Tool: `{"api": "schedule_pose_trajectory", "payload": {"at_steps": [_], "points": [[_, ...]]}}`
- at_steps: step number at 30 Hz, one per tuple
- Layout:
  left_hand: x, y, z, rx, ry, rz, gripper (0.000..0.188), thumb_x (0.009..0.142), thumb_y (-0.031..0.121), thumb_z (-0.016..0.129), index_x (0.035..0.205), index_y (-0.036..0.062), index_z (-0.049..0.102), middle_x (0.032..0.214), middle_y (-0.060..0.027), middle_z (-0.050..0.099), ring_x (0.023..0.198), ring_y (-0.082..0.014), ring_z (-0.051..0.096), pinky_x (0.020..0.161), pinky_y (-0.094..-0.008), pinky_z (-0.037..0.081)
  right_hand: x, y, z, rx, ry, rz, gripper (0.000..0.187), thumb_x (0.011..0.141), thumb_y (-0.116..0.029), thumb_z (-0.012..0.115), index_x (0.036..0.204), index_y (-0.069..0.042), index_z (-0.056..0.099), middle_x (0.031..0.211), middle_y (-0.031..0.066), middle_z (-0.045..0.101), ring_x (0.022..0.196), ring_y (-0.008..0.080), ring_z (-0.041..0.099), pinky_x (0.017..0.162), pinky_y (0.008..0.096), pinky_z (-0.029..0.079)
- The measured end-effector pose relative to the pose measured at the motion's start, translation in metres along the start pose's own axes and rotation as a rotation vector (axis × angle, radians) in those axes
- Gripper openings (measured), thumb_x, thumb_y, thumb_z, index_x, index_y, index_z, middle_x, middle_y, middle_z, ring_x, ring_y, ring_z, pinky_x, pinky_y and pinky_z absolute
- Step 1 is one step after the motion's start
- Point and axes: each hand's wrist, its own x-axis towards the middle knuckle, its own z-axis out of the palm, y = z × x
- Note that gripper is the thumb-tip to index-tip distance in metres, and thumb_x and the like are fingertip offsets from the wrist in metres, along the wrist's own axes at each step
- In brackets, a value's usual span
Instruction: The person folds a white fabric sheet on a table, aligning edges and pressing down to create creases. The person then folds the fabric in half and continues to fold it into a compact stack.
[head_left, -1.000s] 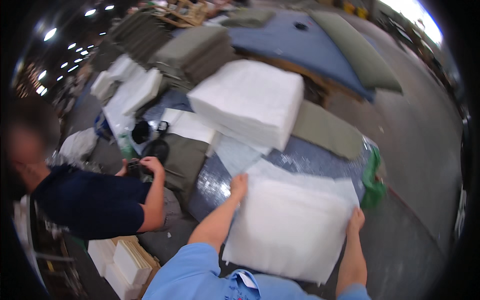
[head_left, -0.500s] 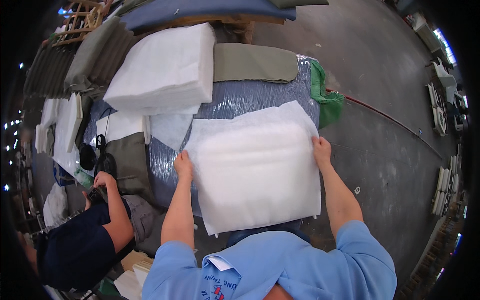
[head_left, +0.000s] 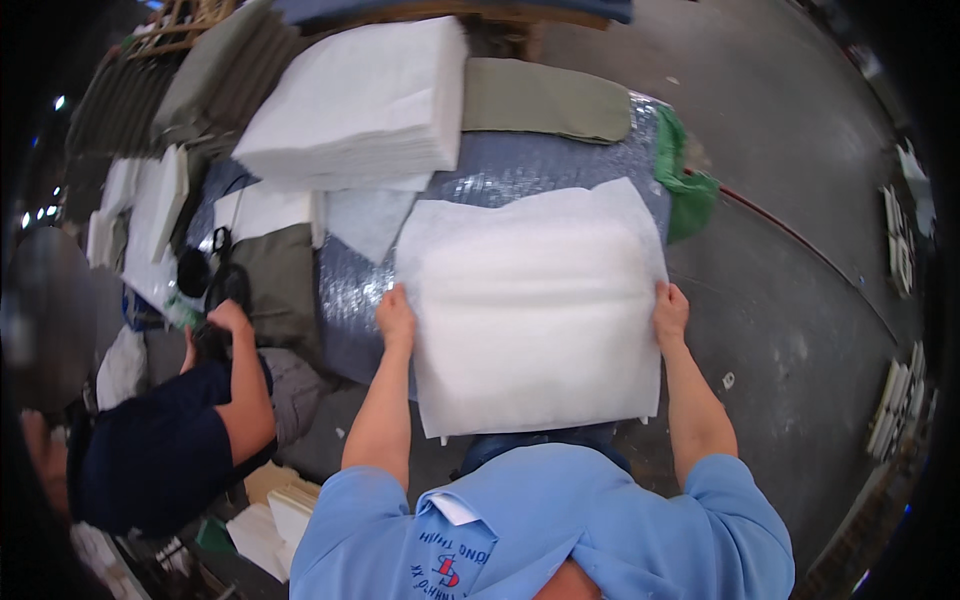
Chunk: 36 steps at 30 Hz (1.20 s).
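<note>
A white padding sheet (head_left: pixel 535 330) lies over a thicker white pad whose shape shows through it. Its far edge is thin and uneven, and two small white corners stick out below the near edge. My left hand (head_left: pixel 397 318) pinches the left side of the sheet, and my right hand (head_left: pixel 671 312) pinches the right side at about the same height. The far part is over a table wrapped in shiny clear film (head_left: pixel 500 180); the near part hangs close to my body.
A thick stack of white padding sheets (head_left: pixel 350 100) stands at the back, beside a folded olive cloth (head_left: pixel 545 100). A green plastic bag (head_left: pixel 690 190) hangs at the table's right corner. A co-worker (head_left: pixel 170 440) works at left near grey-green fabric (head_left: pixel 275 290). A red hose (head_left: pixel 790 235) crosses the floor.
The whole view has shifted, so the table and stack appear farther right and higher. Both hands keep their hold on the sheet, with little movement against the table.
</note>
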Motion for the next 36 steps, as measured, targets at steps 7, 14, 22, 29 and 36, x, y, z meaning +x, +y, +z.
{"api": "schedule_pose_trajectory", "payload": {"at_steps": [7,14,22,29,36], "points": [[-0.028,0.019,-0.029,-0.480,-0.189,-0.490,0.051,0.110,0.047,0.051,0.092,0.0018,0.066,0.073,0.0003,0.059,0.072,-0.0081,0.052,0.065,-0.0288,0.044,-0.033,0.010,-0.009,0.295,-0.203,0.109,0.042,0.110,-0.041,0.057,0.097,-0.002,0.064,0.083,-0.0050,0.059,0.079,0.0084,0.049,0.073,0.0286,0.045],[-0.059,-0.009,-0.014,0.001,-0.115,-0.077,0.052,0.106,0.046,0.058,0.089,-0.0016,0.068,0.075,-0.0137,0.068,0.071,-0.0272,0.064,0.070,-0.0413,0.049,-0.073,0.038,-0.022,0.134,-0.218,0.040,0.037,0.109,-0.035,0.059,0.091,-0.003,0.062,0.079,-0.0043,0.057,0.076,0.0078,0.047,0.070,0.0293,0.043],[-0.055,-0.027,-0.020,-0.176,0.004,-0.146,0.056,0.105,0.050,0.056,0.091,-0.0029,0.069,0.086,-0.0210,0.071,0.085,-0.0339,0.067,0.078,-0.0458,0.049,-0.080,0.042,-0.030,0.154,-0.162,0.004,0.037,0.108,-0.034,0.060,0.088,-0.003,0.060,0.075,-0.0030,0.054,0.072,0.0085,0.045,0.066,0.0302,0.042],[-0.117,-0.032,-0.028,0.182,-0.079,-0.146,0.061,0.103,0.056,0.055,0.091,-0.0012,0.070,0.091,-0.0236,0.071,0.095,-0.0415,0.069,0.085,-0.0485,0.050,-0.128,0.048,-0.039,-0.002,-0.127,0.020,0.037,0.106,-0.035,0.063,0.089,-0.003,0.057,0.074,0.0022,0.054,0.071,0.0122,0.047,0.066,0.0322,0.043],[-0.115,-0.044,-0.048,0.046,0.037,-0.108,0.057,0.106,0.049,0.053,0.091,-0.0035,0.069,0.086,-0.0243,0.069,0.088,-0.0392,0.069,0.080,-0.0490,0.049,-0.120,0.060,-0.047,-0.008,-0.138,-0.058,0.036,0.105,-0.033,0.063,0.090,-0.002,0.057,0.074,0.0061,0.054,0.071,0.0142,0.050,0.068,0.0336,0.045]]}}
